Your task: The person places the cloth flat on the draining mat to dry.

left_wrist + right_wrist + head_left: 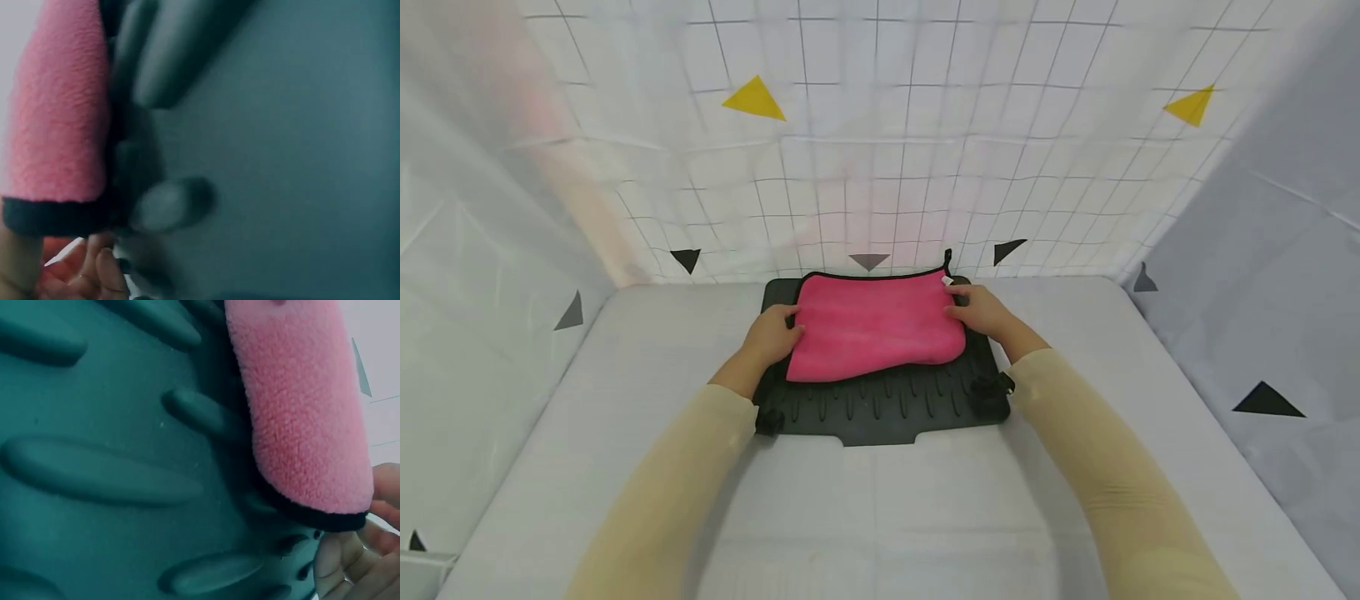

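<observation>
A pink fleecy cloth [876, 325] with black edging, a small black loop and a white tag at its upper right corner lies over a dark ribbed mat [880, 408]. At the cloth's left edge, my left hand [771, 335] pinches it between thumb and fingers. Opposite, my right hand [987, 312] pinches the right edge just below the tag. Close up in the left wrist view, the plush cloth [59, 112] hides part of the fingers. The right wrist view has the cloth [306, 412] beside the mat's raised ribs.
Beneath the mat is a white-covered table [872, 508]. A white gridded sheet [865, 150] rises behind it, bearing yellow and black triangles. Grey-white sheets hang at both sides. Dark wrist gear sits at each cuff.
</observation>
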Available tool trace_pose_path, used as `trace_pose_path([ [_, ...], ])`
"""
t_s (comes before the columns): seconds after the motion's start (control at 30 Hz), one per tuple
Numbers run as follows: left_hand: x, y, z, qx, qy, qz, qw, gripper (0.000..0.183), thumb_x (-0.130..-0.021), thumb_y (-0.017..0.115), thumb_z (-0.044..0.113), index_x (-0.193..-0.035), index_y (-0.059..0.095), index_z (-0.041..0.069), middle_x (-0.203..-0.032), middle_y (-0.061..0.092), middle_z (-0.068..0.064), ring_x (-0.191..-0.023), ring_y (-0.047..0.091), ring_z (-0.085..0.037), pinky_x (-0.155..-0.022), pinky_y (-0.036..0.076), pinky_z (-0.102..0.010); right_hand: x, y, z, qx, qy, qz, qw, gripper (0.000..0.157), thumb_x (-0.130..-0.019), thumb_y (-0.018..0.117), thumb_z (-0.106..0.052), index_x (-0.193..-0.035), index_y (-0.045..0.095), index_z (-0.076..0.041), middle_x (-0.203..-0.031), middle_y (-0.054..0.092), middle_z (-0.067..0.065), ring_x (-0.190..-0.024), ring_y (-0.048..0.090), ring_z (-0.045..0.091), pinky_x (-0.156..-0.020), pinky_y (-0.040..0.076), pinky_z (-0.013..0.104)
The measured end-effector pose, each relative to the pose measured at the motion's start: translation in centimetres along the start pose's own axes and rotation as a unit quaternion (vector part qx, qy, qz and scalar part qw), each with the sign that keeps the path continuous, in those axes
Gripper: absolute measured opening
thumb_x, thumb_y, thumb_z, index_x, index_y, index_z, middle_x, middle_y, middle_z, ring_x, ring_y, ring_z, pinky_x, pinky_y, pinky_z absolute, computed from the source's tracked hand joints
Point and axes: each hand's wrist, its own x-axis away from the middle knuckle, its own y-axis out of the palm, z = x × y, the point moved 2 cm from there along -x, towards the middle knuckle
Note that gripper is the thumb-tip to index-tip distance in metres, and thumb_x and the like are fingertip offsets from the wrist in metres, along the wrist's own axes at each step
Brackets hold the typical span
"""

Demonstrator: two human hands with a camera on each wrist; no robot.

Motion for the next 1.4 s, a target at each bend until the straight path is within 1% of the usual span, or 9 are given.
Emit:
trace_pose_path([
  [0.23,0.5,-0.3,0.4,0.004,-0.006,-0.031,0.9995,0.052,-0.093,0.052,0.028,-0.137,0.042,0.004,-0.137,0.042,-0.016,-0.125,0.040,-0.029,-0.100,0.037,-0.045,1.4,0.0,-0.3,-0.049,0.003,-0.027,0.998,0.055,-0.093,0.054,-0.022,-0.142,0.033,-0.008,-0.138,0.038,0.019,-0.116,0.048,0.031,-0.092,0.044,0.045],
  [0.53,3.5,-0.4,0.8,0.028,0.014,-0.038,0.9988,0.050,-0.093,0.051,0.030,-0.136,0.043,0.005,-0.136,0.044,-0.015,-0.123,0.041,-0.029,-0.097,0.039,-0.047,3.9,-0.2,0.5,-0.092,0.012,-0.050,0.994,0.052,-0.093,0.055,-0.026,-0.138,0.036,-0.009,-0.127,0.046,0.016,-0.092,0.057,0.029,-0.082,0.049,0.037],
  [0.63,4.6,-0.2,0.5,0.044,0.010,-0.041,0.9981,0.050,-0.094,0.050,0.033,-0.136,0.044,0.008,-0.104,0.060,-0.013,-0.095,0.055,-0.025,-0.081,0.047,-0.040,4.6,-0.1,0.5,-0.088,0.010,-0.058,0.994,0.052,-0.093,0.054,-0.028,-0.138,0.036,-0.009,-0.121,0.049,0.015,-0.089,0.057,0.028,-0.081,0.049,0.036],
  [0.73,5.8,-0.1,0.2,0.068,-0.003,-0.051,0.9964,0.051,-0.094,0.050,0.037,-0.137,0.043,0.012,-0.079,0.057,-0.009,-0.072,0.052,-0.021,-0.067,0.045,-0.034,5.3,-0.1,0.6,-0.083,0.016,-0.064,0.994,0.052,-0.093,0.054,-0.030,-0.138,0.036,-0.011,-0.118,0.051,0.014,-0.090,0.058,0.027,-0.081,0.048,0.036],
  [0.77,6.1,-0.1,0.2,0.074,-0.005,-0.055,0.9957,0.051,-0.094,0.049,0.039,-0.137,0.042,0.013,-0.079,0.057,-0.009,-0.073,0.053,-0.021,-0.068,0.046,-0.034,5.5,-0.1,0.7,-0.083,0.019,-0.065,0.994,0.051,-0.094,0.053,-0.031,-0.138,0.036,-0.011,-0.117,0.052,0.014,-0.090,0.058,0.026,-0.082,0.048,0.037],
  [0.83,6.8,-0.2,0.3,0.085,-0.005,-0.058,0.9947,0.052,-0.094,0.049,0.040,-0.138,0.041,0.015,-0.098,0.060,-0.008,-0.087,0.055,-0.022,-0.077,0.047,-0.038,5.9,-0.1,0.8,-0.086,0.026,-0.067,0.994,0.051,-0.094,0.053,-0.033,-0.138,0.037,-0.013,-0.116,0.053,0.013,-0.091,0.059,0.026,-0.083,0.047,0.038],
  [0.97,7.9,-0.3,0.3,0.090,0.018,-0.060,0.9940,0.051,-0.094,0.049,0.040,-0.138,0.041,0.015,-0.132,0.049,-0.006,-0.115,0.047,-0.025,-0.094,0.041,-0.046,6.9,-0.1,1.0,-0.090,0.020,-0.074,0.993,0.050,-0.093,0.054,-0.035,-0.137,0.039,-0.015,-0.113,0.055,0.013,-0.095,0.057,0.028,-0.084,0.047,0.041],
  [1.27,9.4,-0.5,0.1,0.087,0.049,-0.053,0.9936,0.044,-0.094,0.051,0.039,-0.133,0.051,0.019,-0.132,0.050,-0.004,-0.112,0.051,-0.025,-0.090,0.045,-0.042,9.2,0.0,-0.4,-0.097,-0.015,-0.078,0.992,0.043,-0.093,0.056,-0.022,-0.134,0.045,-0.012,-0.117,0.056,0.017,-0.103,0.053,0.035,-0.087,0.044,0.050],
  [1.4,9.6,-0.6,0.2,0.092,0.065,-0.041,0.9928,0.037,-0.093,0.054,0.032,-0.128,0.056,0.020,-0.128,0.054,-0.003,-0.108,0.054,-0.022,-0.086,0.047,-0.039,9.5,0.1,-0.9,-0.080,-0.046,-0.054,0.994,0.041,-0.092,0.058,-0.019,-0.131,0.050,-0.011,-0.114,0.057,0.012,-0.105,0.051,0.029,-0.085,0.047,0.044],
])
